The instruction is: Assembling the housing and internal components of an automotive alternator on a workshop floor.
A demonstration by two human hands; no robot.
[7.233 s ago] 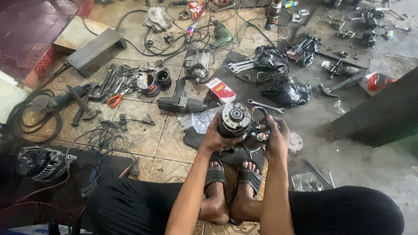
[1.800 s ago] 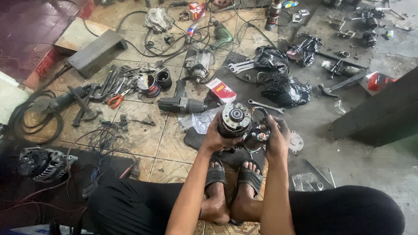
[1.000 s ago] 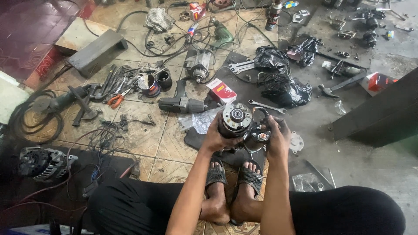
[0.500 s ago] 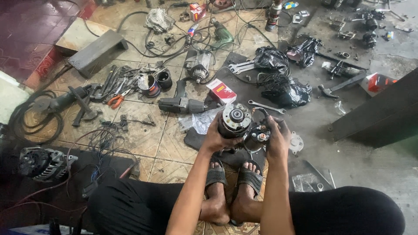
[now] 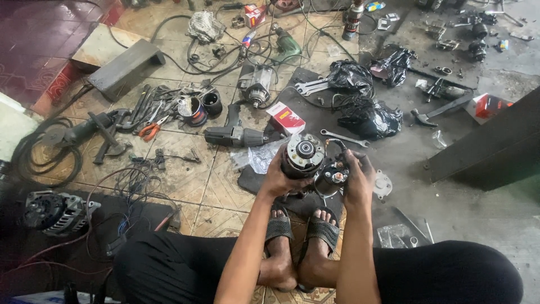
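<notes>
The left hand [image 5: 279,179] was wrapped around the big round starter motor [image 5: 302,156], gripping its dark body from the side at about 9 o'clock. The right hand [image 5: 356,179] was closed around the smaller round part [image 5: 333,176] that sat tight against the motor at about 4 o'clock. Both hands held the whole thing up in the air, just above the feet in sandals [image 5: 301,233], with its round end turned up toward the camera. Both arms reached straight out from the body, with the elbows low between the knees and the wrists bent a little inward. It looked like the person was looking the motor over or fitting the small part onto it. That kind of job would need a steady left grip while the right hand did the careful work. Around the hands, a wrench [image 5: 344,138] lay on the floor at 12 o'clock and a small red and white box [image 5: 286,117] sat a bit further, near 11 o'clock. Black plastic bags [image 5: 368,118] were at 1 o'clock. A dark power drill [image 5: 233,135] lay at 10 o'clock, and orange pliers [image 5: 149,129] were farther that way. An alternator [image 5: 56,211] sat far off at 8 o'clock.
</notes>
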